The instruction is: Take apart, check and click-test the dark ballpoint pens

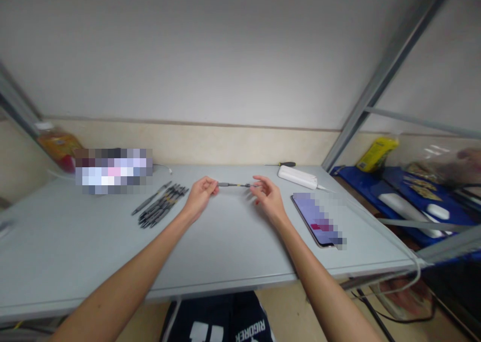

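In the head view, a slim grey pen-like stick [224, 184] with a thin dark middle and a small yellow band is held level above the table. The thumb and fingers of my left hand [203, 192] pinch its left end. My right hand [267, 194] has its curled fingers around the right end; the fingertips are a little blurred. Left of my left hand lies a bundle of several similar grey sticks [161, 207], with one single stick [150, 199] beside it.
On the grey table [225, 252] right of my hands lie a phone [313, 219], a white power strip [298, 177] and a screwdriver [287, 164]. A bottle [58, 144] stands back left. Beyond the metal frame, a blue surface holds a yellow pack [377, 152].
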The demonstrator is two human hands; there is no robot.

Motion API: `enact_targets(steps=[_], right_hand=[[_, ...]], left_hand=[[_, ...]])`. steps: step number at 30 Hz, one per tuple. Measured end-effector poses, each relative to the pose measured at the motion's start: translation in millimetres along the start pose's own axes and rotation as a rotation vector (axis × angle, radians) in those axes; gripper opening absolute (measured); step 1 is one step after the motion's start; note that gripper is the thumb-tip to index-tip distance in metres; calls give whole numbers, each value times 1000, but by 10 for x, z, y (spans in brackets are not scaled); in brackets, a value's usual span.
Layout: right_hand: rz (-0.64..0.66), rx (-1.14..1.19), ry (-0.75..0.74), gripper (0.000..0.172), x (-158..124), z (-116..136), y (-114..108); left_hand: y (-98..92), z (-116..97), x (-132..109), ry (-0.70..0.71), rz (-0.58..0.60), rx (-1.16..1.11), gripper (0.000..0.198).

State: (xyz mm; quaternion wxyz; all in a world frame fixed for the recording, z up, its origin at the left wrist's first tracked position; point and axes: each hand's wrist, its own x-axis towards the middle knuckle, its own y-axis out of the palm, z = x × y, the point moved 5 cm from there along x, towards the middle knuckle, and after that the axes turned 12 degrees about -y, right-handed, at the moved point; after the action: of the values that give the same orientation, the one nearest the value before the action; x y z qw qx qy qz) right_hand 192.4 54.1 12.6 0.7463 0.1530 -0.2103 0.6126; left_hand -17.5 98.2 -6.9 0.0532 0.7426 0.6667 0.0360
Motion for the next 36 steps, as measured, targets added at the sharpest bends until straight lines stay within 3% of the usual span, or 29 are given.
enact_targets(steps=[4,9,13,17,23,26,31,36], right_hand=[[61,-107,10,33,-19,-19,17],[85,-218,57,56,-39,-10,16],[54,-103,42,37,-28,26,18],[116,-84,15,33,-29,25,55],[113,-270,46,53,-60,-7,38],[85,-188,-24,36,-52,24,46],[143,-161,-45,29,-51,28,87],[222,-264,0,49,-71,57,108]], left_hand=[[-4,20,6,-21,19,-26,30],[36,25,-9,-38,45,-16,29],[21,29,0,-22,28,-8,27],[13,26,1,-26,24,-15,27],[58,0,-38,-43,29,26,29],[54,8,-32,-47,20,27,29],[31,44,-5,-66,36,-51,28],[47,34,-20,-65,54,-35,28]])
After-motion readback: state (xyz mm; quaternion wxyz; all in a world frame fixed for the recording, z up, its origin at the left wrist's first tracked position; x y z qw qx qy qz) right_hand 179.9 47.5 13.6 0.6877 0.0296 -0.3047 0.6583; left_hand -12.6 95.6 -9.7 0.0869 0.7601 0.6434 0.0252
